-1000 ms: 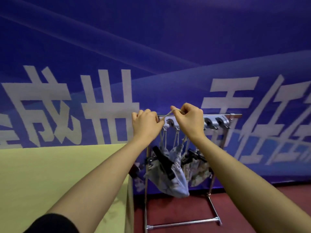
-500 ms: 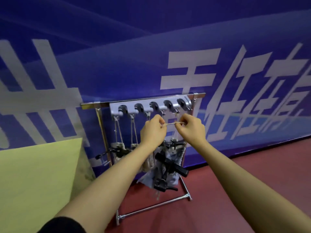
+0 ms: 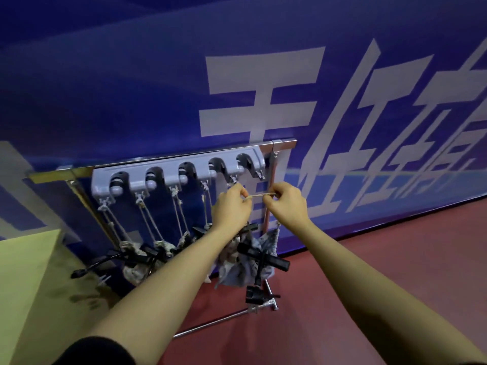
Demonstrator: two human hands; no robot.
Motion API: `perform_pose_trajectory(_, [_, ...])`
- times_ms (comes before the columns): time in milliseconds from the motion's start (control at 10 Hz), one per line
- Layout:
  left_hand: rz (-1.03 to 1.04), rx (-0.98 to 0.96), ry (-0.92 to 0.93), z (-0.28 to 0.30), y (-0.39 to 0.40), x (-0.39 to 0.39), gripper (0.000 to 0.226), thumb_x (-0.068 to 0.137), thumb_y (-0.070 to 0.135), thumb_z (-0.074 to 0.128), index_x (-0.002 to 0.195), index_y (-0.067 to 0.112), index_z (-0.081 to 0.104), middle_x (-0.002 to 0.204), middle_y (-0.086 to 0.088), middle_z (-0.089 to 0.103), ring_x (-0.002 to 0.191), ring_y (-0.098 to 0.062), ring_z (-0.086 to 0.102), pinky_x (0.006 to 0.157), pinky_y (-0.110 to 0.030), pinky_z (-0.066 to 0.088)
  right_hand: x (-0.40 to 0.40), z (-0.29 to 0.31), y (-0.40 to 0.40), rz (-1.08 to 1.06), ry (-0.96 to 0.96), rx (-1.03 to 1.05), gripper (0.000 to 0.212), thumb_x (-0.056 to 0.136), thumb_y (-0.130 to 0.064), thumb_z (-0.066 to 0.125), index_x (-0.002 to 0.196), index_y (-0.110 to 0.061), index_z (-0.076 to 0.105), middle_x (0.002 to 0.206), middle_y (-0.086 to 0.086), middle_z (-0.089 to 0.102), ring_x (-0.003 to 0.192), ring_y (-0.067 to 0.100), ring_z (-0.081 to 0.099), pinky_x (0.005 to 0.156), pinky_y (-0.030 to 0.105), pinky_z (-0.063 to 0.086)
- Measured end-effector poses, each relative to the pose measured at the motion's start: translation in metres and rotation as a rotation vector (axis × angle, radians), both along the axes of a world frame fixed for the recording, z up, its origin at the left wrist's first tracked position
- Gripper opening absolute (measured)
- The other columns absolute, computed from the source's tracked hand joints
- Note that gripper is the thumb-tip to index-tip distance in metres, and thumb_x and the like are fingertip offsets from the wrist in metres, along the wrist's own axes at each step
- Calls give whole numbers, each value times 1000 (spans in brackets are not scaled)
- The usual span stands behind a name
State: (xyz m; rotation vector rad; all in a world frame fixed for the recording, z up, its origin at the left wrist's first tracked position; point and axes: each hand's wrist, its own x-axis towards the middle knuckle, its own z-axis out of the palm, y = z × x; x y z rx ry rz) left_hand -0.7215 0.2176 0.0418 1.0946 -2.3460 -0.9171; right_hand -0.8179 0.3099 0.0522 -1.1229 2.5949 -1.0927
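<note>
The cord [image 3: 260, 196], a thin pale string, runs nearly level and taut between the 2 hands, in front of the right end of the rack [image 3: 282, 143] and just below the grey holder rail [image 3: 174, 169] with its 5 clips. The left hand [image 3: 230, 208] pinches one end between thumb and curled fingers, close under a small hook [image 3: 233, 181] on the rail. The right hand [image 3: 288, 206] pinches the other end the same way. The cord looks light, limp and thin, so it would likely droop the moment the pull eases and could slide through a loose pinch. A firm fingertip hold near each end seems surest, leaving the middle free for looping or knotting. Similar ropes [image 3: 150, 219] hang from the other hooks and carry cloth bundles [image 3: 237, 270] and black clamps [image 3: 263, 256], so it probably bears a small load once tied. Whether this piece is already joined to the hook cannot be told
</note>
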Motion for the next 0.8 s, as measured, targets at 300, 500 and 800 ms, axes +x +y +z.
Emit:
perform_pose_trajectory(300, [141,-355,-154,-4,-33,-81,12,89,27,57,89,21,68,96,1,65,103,-24,49,85,-33,24,-94,-21,-41,273,-199,-52,24,100,-17,44,92,0,58,87,6,47,68,13,43,57,22,33])
perform_pose_trajectory(500, [157,-471,-397,-20,-41,-102,22,91,33,55,98,21,71,114,1,51,113,-27,36,90,-36,19,-125,-47,-62,323,-153,52,24,100,-18,43,93,-1,59,92,6,48,80,23,46,70,34,37])
perform_pose_trajectory(800, [51,-413,-373,-40,-27,-103,35,91,22,53,126,20,53,128,-1,43,123,-25,32,98,-34,21,-129,-60,-59,348,-179,86,20,96,-10,43,90,-1,60,89,12,59,78,27,54,70,40,47])
